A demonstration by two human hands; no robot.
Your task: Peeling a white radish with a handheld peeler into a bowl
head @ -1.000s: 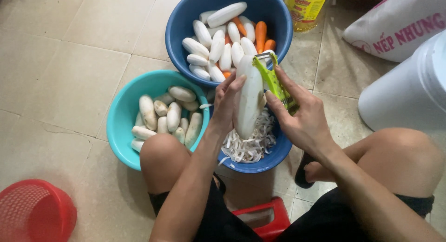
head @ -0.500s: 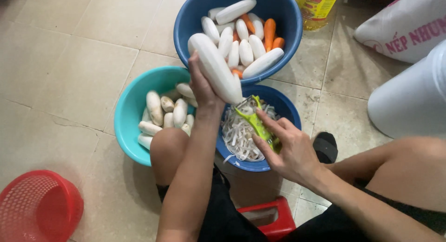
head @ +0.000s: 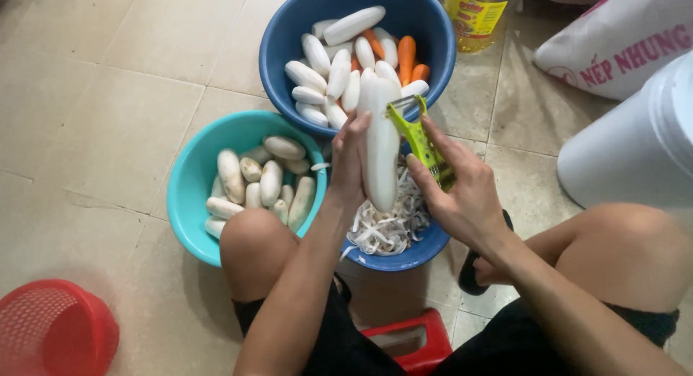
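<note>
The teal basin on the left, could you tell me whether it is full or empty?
Partly full: the teal basin holds about ten unpeeled radishes across its bottom, well below the rim.

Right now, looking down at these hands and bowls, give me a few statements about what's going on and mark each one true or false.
1. The left hand holds a white radish upright over a bowl of shreds. True.
2. The right hand holds a red knife. False: it holds a green peeler, its head near the top of the radish.
3. Carrots lie in the teal bowl. False: they are in the big blue bowl.
4. A red basket sits on the floor. True.
</note>
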